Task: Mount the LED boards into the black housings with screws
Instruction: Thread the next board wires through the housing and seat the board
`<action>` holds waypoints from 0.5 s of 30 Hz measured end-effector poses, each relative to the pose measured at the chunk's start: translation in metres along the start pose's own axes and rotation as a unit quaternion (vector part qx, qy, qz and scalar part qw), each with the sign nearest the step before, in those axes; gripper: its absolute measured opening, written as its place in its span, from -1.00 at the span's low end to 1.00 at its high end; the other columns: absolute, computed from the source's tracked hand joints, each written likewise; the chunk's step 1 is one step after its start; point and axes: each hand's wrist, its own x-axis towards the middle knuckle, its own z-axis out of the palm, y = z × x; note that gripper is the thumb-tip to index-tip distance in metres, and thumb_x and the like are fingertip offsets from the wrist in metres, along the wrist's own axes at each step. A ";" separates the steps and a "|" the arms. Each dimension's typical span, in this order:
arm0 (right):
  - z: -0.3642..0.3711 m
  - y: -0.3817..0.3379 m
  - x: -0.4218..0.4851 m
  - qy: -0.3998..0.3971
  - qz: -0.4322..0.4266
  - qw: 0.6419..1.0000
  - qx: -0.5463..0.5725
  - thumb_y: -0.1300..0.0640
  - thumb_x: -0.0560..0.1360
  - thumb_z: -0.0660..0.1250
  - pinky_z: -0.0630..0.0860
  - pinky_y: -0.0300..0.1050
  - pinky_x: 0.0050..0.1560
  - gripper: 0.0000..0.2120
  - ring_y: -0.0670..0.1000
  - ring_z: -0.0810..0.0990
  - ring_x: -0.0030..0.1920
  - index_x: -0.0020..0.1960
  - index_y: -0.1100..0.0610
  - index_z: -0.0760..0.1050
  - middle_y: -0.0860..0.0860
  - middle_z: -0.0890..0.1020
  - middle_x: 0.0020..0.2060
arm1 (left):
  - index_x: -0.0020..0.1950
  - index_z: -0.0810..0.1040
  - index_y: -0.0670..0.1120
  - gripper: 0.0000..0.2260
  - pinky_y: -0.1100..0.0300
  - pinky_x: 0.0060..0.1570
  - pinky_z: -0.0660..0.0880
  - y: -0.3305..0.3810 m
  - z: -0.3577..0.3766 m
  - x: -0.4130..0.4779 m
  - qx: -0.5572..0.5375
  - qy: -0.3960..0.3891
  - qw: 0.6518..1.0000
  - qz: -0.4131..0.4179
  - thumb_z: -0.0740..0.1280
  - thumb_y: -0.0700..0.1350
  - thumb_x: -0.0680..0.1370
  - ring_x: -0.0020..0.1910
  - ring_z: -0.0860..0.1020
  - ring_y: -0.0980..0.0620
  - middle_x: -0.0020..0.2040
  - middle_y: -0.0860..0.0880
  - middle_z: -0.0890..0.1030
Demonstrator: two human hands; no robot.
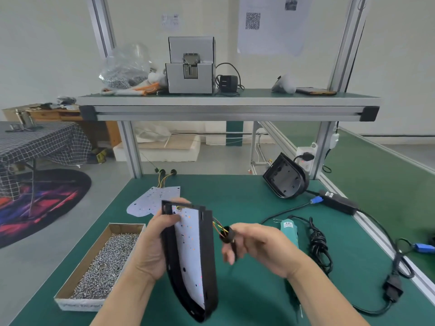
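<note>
My left hand (153,248) grips a black housing (209,262) held on edge above the green mat, thumb on the white LED board (190,250) that sits inside it. Coloured wires leave the housing's right side to a black connector (227,234), which the fingers of my right hand (261,245) pinch. Loose white LED boards (150,200) with wired connectors lie flat behind the housing. A second black housing (286,178) leans upright at the back right. A cardboard box of screws (103,264) sits at the left.
A teal electric screwdriver (290,234) lies right of my right hand, its black cable (319,245) coiled beside it and running to a power adapter (337,202). An aluminium-framed shelf (228,109) overhead carries a screw feeder (191,67) and a bag of screws (124,67).
</note>
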 end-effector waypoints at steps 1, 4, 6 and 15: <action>-0.003 -0.002 -0.001 0.014 -0.009 1.000 0.015 0.05 0.55 0.22 0.29 0.01 -0.11 -0.74 0.09 0.51 -0.18 -0.19 0.12 0.59 0.14 0.58 -0.28 | -0.01 0.65 -0.06 -0.69 0.00 -0.05 0.51 0.001 -0.005 0.002 -0.001 0.014 1.000 -0.004 0.41 -0.09 0.26 -0.09 0.58 -0.13 -0.08 -0.15 0.61; -0.007 -0.010 -0.005 0.071 -0.047 0.996 -0.014 0.04 0.55 0.24 0.28 -0.15 -0.18 -0.75 -0.02 0.41 -0.30 -0.27 0.02 0.55 -0.03 0.45 -0.37 | -0.14 0.60 -0.06 -0.82 0.01 -0.05 0.32 0.001 -0.018 0.008 0.009 -0.007 1.000 -0.012 0.40 -0.14 0.26 -0.08 0.44 -0.08 -0.15 -0.07 0.50; -0.004 -0.019 -0.005 0.123 -0.075 0.989 -0.038 0.05 0.53 0.26 0.26 -0.26 -0.26 -0.71 -0.05 0.30 -0.35 -0.36 0.05 0.42 -0.06 0.39 -0.41 | -0.13 0.57 -0.10 -0.87 0.02 -0.09 0.30 -0.002 -0.025 0.012 0.020 -0.051 0.998 -0.037 0.37 -0.21 0.34 -0.10 0.42 -0.09 -0.16 -0.12 0.48; 0.023 -0.037 0.004 0.204 -0.039 0.959 -0.192 0.04 0.52 0.38 0.14 -0.19 -0.45 -0.59 -0.03 0.19 -0.49 -0.46 0.10 0.42 -0.07 0.28 -0.55 | 0.33 0.55 0.10 -0.56 0.21 0.35 0.34 0.037 0.009 -0.001 0.325 0.011 0.943 0.069 0.19 -0.30 0.57 0.33 0.49 0.16 0.20 0.10 0.63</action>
